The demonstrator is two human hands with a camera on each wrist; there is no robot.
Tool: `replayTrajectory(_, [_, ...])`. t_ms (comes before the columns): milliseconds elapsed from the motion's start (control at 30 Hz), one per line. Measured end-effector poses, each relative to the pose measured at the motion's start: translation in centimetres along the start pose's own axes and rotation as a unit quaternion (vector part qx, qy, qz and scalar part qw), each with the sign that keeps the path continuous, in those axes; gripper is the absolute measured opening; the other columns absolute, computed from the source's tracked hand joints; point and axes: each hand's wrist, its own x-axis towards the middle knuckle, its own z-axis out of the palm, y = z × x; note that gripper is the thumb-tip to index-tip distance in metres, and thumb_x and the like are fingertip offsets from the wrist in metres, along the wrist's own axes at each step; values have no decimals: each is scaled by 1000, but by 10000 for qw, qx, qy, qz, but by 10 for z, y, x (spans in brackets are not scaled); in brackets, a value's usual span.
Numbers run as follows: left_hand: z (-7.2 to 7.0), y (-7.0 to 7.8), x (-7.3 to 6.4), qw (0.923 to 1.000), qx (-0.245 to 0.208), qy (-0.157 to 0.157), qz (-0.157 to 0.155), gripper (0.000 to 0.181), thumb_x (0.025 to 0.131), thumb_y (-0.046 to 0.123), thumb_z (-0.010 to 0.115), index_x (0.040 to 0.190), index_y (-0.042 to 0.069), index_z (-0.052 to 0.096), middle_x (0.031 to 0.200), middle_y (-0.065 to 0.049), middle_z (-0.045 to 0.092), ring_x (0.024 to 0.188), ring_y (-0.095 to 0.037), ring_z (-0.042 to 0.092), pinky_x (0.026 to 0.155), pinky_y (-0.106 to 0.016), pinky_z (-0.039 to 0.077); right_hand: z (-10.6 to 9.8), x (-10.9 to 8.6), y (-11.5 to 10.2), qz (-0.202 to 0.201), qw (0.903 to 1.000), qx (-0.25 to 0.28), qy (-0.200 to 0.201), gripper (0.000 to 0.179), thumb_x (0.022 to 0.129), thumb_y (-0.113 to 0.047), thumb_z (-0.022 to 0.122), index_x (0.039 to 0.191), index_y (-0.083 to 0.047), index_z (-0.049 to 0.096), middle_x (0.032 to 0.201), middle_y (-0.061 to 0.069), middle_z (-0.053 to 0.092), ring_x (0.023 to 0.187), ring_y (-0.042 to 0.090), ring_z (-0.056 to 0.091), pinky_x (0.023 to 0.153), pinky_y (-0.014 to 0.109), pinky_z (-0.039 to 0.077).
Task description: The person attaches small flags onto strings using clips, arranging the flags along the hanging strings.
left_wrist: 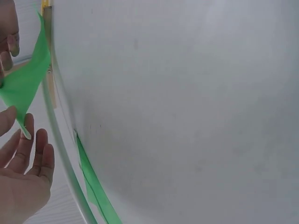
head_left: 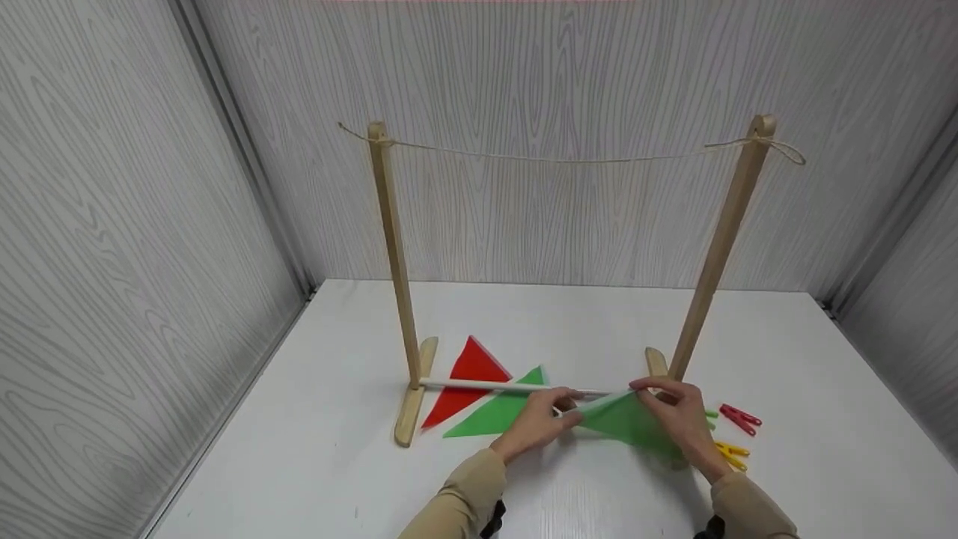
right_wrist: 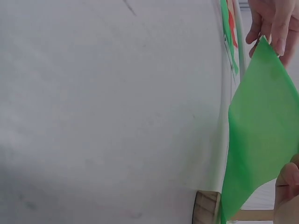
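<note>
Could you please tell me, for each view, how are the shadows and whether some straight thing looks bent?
Head view: soft shadows on the table below the held green flag; left wrist view: the white rod looks curved, probably lens distortion, since the head view shows it straight; right wrist view: the table looks grey, darker toward the lower left.

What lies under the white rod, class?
Under the white rod, a red flag and an unheld green flag show on both sides. Strips directly beneath are covered; the held green flag and right hand hide the rod's right end.
</note>
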Motion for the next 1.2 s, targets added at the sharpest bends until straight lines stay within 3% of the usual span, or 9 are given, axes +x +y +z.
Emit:
replayTrajectory(133, [0,-2,3,9994,-281,195,31,29,93,9,68,122,3,70,115,-12,74,90,-7,60,82,-20,51,0,0,-1,126,9998,166,-29,15,96,-6,66,106,-2,77,104,3,77,95,-1,62,86,16,47])
replayTrajectory(367, [-2,-4,1,9979,-533,370,-91,26,91,6,70,117,6,74,108,-8,75,80,-3,52,76,-17,47,-1,-1,-2,233,9991,341,-64,18,96,-4,64,111,-2,75,110,8,77,96,-1,62,88,16,48])
replayTrajectory(633, [-7,0,1,9925,-980,623,-387,25,90,7,73,114,7,76,98,-8,76,75,-5,53,66,-17,46,-3,0,-2,498,9977,417,-183,30,97,-14,67,125,-7,70,118,-5,73,107,2,60,94,14,47])
replayTrajectory(733, [-9,2,-1,9876,-1299,720,-501,23,90,9,74,112,6,76,97,-10,76,74,-7,54,64,-18,46,-3,-1,-3,541,9973,488,-111,34,97,-15,68,130,-8,67,113,-9,71,101,6,62,86,18,52])
replayTrajectory(900, [-10,3,-3,9787,-1823,861,-377,22,90,9,74,111,3,77,100,-21,74,76,-9,53,65,-17,43,-5,-4,-2,567,9969,548,-26,36,96,-12,68,131,-7,65,102,-12,68,85,8,63,66,24,52])
replayTrajectory(1100, [-10,1,-3,9711,-2133,987,-420,23,91,12,74,111,2,77,96,-22,73,77,-8,55,71,-23,48,-9,-9,-2,440,9966,697,95,33,96,-9,67,128,-1,65,96,-14,72,75,9,61,57,21,50])
replayTrajectory(1200, [-10,0,-2,9683,-2219,1051,-460,23,92,15,74,112,3,76,98,-19,74,80,-8,59,79,-31,55,-14,-12,-2,640,9961,591,167,34,96,-13,68,128,-2,65,96,-17,72,76,13,63,58,23,53])
